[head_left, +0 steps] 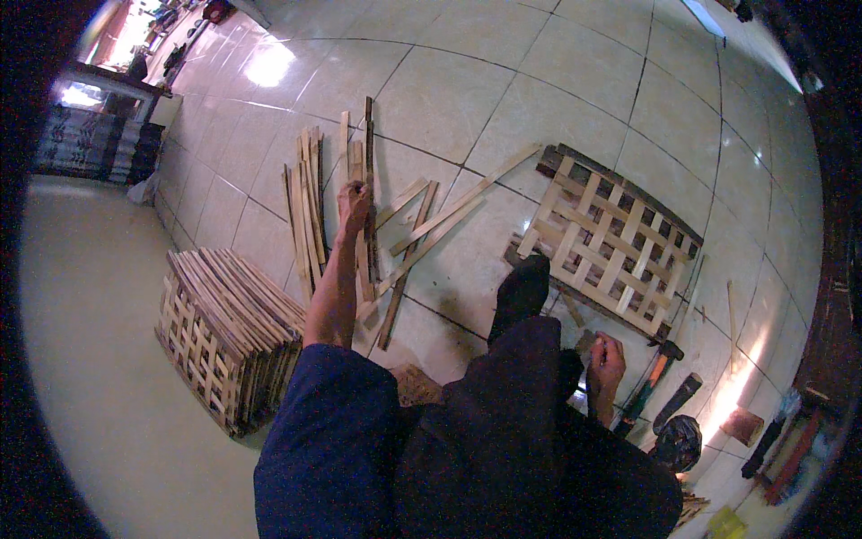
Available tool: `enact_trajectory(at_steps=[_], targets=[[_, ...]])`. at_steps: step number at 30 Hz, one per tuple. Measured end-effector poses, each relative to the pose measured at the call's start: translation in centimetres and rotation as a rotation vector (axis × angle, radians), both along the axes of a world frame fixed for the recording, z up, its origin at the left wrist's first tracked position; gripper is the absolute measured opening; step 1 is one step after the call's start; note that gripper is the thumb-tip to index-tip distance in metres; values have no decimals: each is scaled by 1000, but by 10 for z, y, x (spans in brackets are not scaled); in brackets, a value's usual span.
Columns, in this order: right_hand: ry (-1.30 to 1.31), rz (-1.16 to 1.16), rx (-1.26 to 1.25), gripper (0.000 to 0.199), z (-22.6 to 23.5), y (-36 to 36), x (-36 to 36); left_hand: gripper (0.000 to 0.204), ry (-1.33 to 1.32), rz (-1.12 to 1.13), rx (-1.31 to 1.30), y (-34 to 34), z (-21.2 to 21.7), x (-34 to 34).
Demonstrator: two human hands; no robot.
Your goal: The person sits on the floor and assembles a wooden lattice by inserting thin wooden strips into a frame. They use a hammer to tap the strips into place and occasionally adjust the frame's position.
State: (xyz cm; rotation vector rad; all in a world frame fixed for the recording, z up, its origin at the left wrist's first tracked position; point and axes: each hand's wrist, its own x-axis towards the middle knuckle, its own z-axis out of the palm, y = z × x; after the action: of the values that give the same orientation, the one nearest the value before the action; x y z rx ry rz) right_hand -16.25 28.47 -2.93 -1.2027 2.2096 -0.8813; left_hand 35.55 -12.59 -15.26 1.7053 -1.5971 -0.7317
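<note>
My left hand [354, 204] reaches far out and closes on a dark thin wooden slat [368, 144] among the loose slats [307, 211] lying on the tiled floor. My right hand [607, 357] rests low beside my knee, fingers curled on something small that I cannot make out. A partly built lattice panel of pale slats [611, 242] lies on the floor to the right, with my dark-socked foot [522, 289] at its near edge. A hammer with an orange and green handle [654, 377] lies just right of my right hand.
A stack of finished lattice panels [229, 332] stands on edge at the left. More crossed slats [431, 225] lie in the middle. A dark tool handle [678, 402], a round dark container [678, 442] and a small brown block [742, 426] sit at the lower right.
</note>
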Motion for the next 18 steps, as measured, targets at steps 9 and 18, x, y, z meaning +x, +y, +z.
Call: enact_trajectory(at_steps=[9,18], targets=[[32,-29,79,31,-4,6,-1,29,551,-23,447,57,78,-85],[-21,7,114,32,5,0,6,32,228,-151,259,81,57,-97]])
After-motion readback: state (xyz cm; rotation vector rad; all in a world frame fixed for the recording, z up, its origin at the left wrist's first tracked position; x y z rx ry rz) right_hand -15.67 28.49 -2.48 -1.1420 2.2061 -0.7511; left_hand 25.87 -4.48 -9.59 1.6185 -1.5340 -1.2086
